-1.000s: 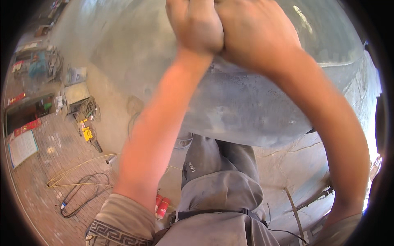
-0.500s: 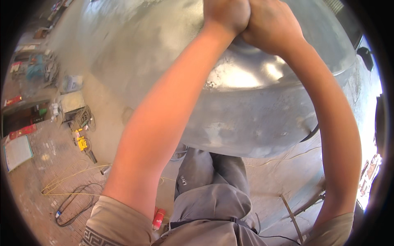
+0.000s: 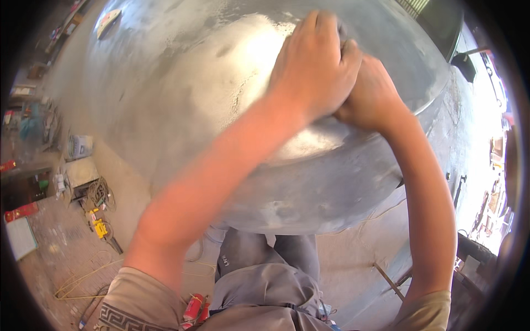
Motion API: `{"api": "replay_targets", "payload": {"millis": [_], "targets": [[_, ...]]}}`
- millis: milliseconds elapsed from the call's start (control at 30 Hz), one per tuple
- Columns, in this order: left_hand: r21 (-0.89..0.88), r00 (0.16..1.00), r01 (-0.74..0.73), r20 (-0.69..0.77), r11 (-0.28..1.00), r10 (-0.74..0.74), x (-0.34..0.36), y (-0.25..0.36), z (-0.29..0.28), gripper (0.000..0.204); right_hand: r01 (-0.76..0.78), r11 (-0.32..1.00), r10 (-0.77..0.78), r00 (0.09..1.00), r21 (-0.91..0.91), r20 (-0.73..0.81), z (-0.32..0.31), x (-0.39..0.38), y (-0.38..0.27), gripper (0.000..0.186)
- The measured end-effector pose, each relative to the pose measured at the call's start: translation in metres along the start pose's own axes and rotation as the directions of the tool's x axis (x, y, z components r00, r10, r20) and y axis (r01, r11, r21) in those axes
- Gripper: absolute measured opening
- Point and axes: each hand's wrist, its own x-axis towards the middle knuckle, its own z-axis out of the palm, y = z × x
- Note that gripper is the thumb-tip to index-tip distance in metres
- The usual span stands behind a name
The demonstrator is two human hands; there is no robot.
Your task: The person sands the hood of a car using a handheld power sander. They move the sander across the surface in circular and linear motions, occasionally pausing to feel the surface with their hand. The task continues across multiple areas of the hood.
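A large, curved grey metal surface (image 3: 187, 94), bright where light reflects, fills the upper middle of the head view. My left hand (image 3: 312, 69) is over it, fingers bent and pressed close, overlapping my right hand (image 3: 369, 91). My right hand is closed just to the right and partly behind the left. Both are bunched together on the surface; whatever lies under or inside their fingers is hidden. A small pale oblong object with red on it (image 3: 109, 23) rests on the surface at upper left.
Down on the floor at left are a yellow tool (image 3: 100, 228), a coiled cable (image 3: 98, 192), a grey bucket (image 3: 80, 146) and a loose yellow hose. Red cans (image 3: 192, 308) lie by my legs. A metal bar (image 3: 386, 278) is at lower right. Bright daylight shows along the right edge.
My joined hands sit lower in the view than half a second ago, with the left now more over the right. The view has shifted, showing more of the metal surface above.
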Motion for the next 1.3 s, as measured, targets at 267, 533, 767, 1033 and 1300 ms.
{"api": "replay_targets", "payload": {"millis": [267, 533, 767, 1033, 1300], "targets": [[0.124, 0.663, -0.028, 0.745, 0.992, -0.075, 0.048, 0.03, 0.0, 0.061, 0.049, 0.999, -0.046, 0.993, -0.024, 0.111, -0.008, -0.016, 0.028, 0.031], [0.103, 0.982, 0.0, 0.189, 0.995, -0.019, 0.003, 0.022, 0.051, 0.037, 0.012, 0.98, -0.032, 0.995, 0.199, 0.099, -0.017, -0.019, 0.058, 0.018], [0.063, 0.998, -0.062, 0.032, 0.996, 0.06, 0.002, 0.021, 0.061, 0.024, -0.054, 0.954, -0.028, 0.963, 0.294, 0.268, -0.023, -0.018, 0.062, 0.013], [0.051, 1.0, 0.019, 0.019, 0.999, -0.02, 0.019, 0.017, 0.056, 0.024, 0.184, 0.952, -0.199, 0.979, 0.243, 0.041, -0.018, 0.001, 0.071, 0.005], [0.034, 0.992, -0.124, 0.029, 0.992, 0.123, -0.026, 0.046, 0.06, 0.036, -0.064, 0.894, -0.002, 0.989, 0.443, 0.147, -0.023, -0.056, 0.05, 0.015]]}}
